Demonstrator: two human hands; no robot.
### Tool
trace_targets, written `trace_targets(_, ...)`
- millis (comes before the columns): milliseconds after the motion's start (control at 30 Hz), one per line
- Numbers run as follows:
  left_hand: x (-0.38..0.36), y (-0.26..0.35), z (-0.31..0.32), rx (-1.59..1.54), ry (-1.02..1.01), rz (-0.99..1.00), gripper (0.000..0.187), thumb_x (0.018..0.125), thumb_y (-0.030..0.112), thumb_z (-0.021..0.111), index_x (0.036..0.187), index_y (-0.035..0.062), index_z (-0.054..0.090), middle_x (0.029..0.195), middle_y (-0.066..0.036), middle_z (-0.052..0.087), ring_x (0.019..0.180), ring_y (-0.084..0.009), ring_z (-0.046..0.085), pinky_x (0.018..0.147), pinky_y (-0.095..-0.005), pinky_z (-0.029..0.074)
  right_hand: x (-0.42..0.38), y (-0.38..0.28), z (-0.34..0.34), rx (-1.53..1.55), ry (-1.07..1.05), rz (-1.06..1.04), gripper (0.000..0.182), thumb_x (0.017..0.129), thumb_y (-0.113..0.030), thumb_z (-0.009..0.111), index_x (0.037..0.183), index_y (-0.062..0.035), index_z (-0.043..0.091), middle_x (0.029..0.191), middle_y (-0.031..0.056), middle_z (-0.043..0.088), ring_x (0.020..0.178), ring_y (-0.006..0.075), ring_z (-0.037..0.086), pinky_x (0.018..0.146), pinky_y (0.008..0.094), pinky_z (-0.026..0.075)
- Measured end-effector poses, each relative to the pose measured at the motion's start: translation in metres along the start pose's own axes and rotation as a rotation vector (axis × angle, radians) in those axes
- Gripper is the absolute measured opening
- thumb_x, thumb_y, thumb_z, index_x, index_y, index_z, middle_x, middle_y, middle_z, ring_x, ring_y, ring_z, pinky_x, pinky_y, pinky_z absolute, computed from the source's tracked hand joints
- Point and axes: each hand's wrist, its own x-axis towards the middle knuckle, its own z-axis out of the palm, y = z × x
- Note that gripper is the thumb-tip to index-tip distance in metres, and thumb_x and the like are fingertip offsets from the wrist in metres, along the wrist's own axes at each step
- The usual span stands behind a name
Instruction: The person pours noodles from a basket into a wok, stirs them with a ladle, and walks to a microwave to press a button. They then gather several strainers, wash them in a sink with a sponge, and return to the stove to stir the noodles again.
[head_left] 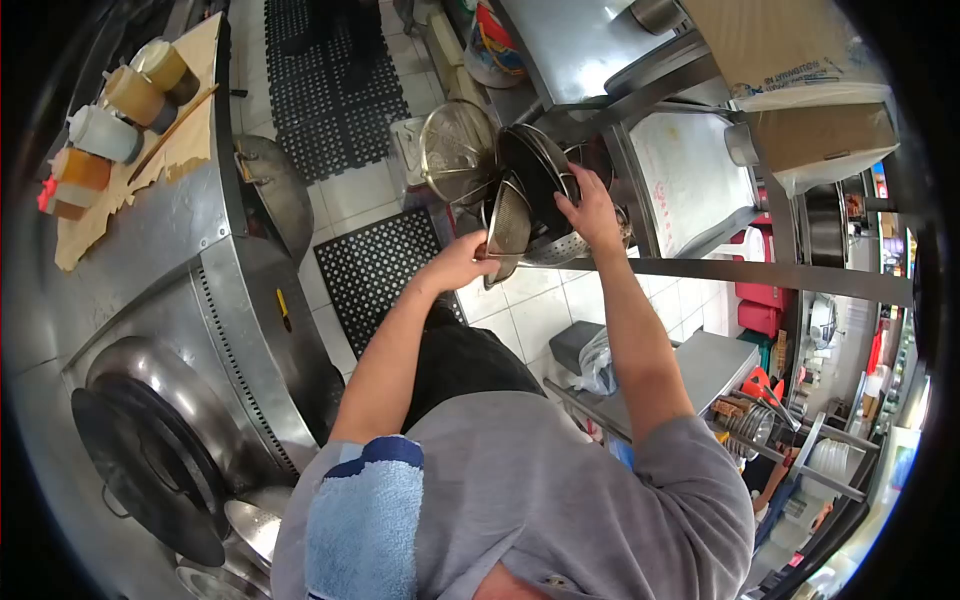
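My left hand is closed at the edge of a fine mesh strainer. My right hand has its thumb and fingers on the rim of a dark round pan, which appears stacked with others. Below that pan shows a perforated metal bowl, partly covered. A large wire skimmer sticks out on the far left side of this cluster. What holds the cluster up is mostly hidden behind the pans.
To the left, a steel counter carries several squeeze bottles. A wok hangs at its side. Black rubber mats lie on the tiled floor. A metal rail and a lined tray are on the right.
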Motion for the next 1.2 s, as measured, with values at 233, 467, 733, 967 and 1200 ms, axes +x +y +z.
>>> trace_targets(233,0.039,0.007,-0.083,0.009,0.691,-0.123,0.033,0.089,0.026,0.066,0.108,-0.0002,0.061,0.096,-0.008,0.066,0.09,-0.0156,0.064,0.078,-0.0305,0.05,-0.001,0.003,-0.004,-0.057,-0.021,-0.019,0.053,0.083,-0.03,0.069,0.126,-0.0037,0.052,0.121,0.0167,0.057,0.113,0.0367,0.053,0.094,0.0423,0.046)
trace_targets(467,0.093,0.005,-0.092,-0.369,0.577,0.039,0.023,0.09,0.016,0.065,0.101,-0.0034,0.06,0.086,-0.01,0.067,0.08,-0.0165,0.066,0.069,-0.0285,0.052,0.003,0.004,-0.003,-0.094,0.001,-0.08,0.048,0.081,-0.021,0.069,0.123,-0.004,0.053,0.117,0.0166,0.057,0.109,0.0362,0.054,0.092,0.0436,0.047)
trace_targets(733,-0.001,0.153,-0.162,-0.43,1.08,0.545,0.016,0.087,0.013,0.065,0.093,0.0001,0.059,0.083,-0.012,0.07,0.079,-0.0188,0.067,0.076,-0.032,0.051,0.003,0.001,0.002,-0.096,0.031,-0.119,0.052,0.076,-0.013,0.07,0.124,-0.0038,0.051,0.117,0.015,0.056,0.11,0.0347,0.053,0.091,0.0421,0.048)
trace_targets(967,-0.113,0.19,-0.233,-0.497,1.259,0.822,0.017,0.094,0.015,0.057,0.093,-0.0014,0.061,0.082,-0.013,0.067,0.076,-0.0232,0.066,0.071,-0.0357,0.057,0.003,-0.009,0.016,-0.137,0.077,-0.116,0.056,0.074,-0.012,0.07,0.125,-0.0047,0.05,0.118,0.0136,0.056,0.11,0.0332,0.054,0.09,0.0414,0.05)
trace_targets(1200,-0.209,0.214,-0.242,-0.633,1.408,0.985,0.024,0.094,0.015,0.055,0.106,-0.0048,0.061,0.1,-0.014,0.065,0.091,-0.0254,0.064,0.084,-0.0421,0.052,-0.002,-0.037,0.026,-0.146,0.053,-0.028,0.062,0.074,-0.016,0.069,0.13,-0.0041,0.047,0.123,0.0159,0.052,0.113,0.0348,0.053,0.093,0.042,0.048)
